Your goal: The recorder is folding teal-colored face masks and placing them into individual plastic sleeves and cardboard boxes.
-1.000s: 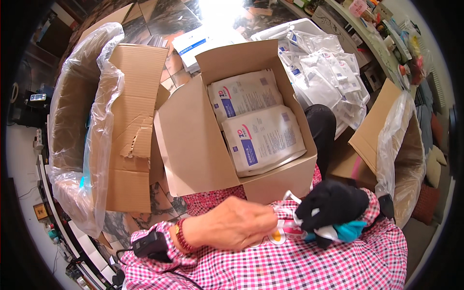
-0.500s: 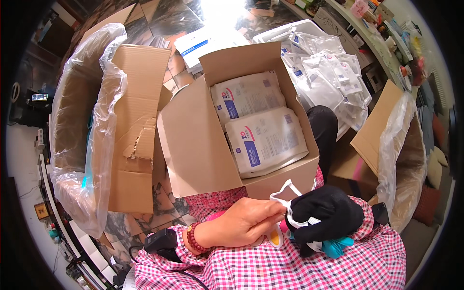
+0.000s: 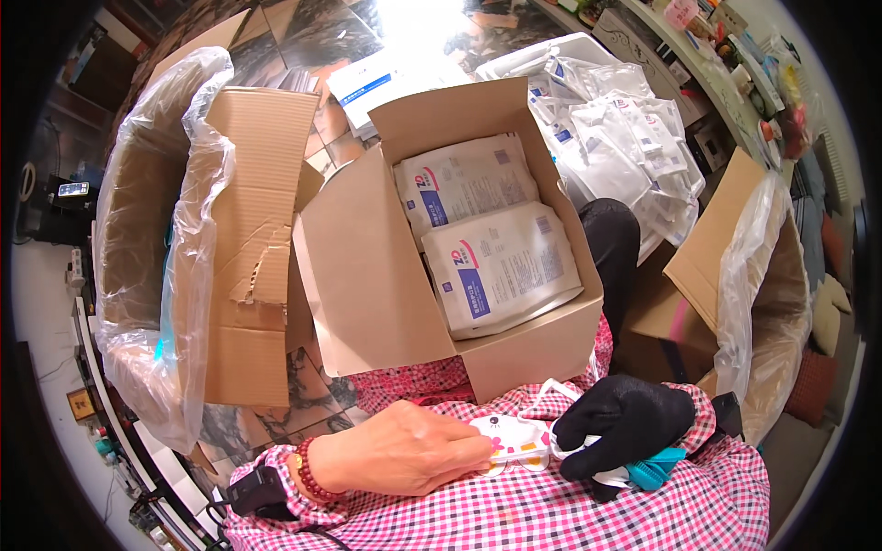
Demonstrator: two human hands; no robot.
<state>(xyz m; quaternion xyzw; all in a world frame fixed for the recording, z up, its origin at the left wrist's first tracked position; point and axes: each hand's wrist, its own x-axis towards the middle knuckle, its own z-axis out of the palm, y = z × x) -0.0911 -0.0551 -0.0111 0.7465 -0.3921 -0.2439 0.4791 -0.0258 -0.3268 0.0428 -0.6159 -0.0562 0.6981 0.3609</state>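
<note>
White looped strap [image 3: 559, 387], lower centre of the frame, clutched in your black-gloved right hand [image 3: 629, 422] beside a turquoise piece [image 3: 654, 468]; your bare left hand [image 3: 404, 450], fingers drawn together against a white cartoon-patterned piece [image 3: 513, 433], grip impossible to tell; centre, open carton [image 3: 367, 275] containing white packets [image 3: 505, 266]; left side, plastic-lined box [image 3: 248, 230]; upper right, heaped pouches [image 3: 625, 147]

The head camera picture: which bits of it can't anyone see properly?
All in the head view:
White patterned thing: the left hand covers its left end.
Turquoise thing: the black-gloved right hand hides part.
Whatever lies beneath the white packets: the packets block it.
Tiled floor: bright glare washes out a patch near the top.
</note>
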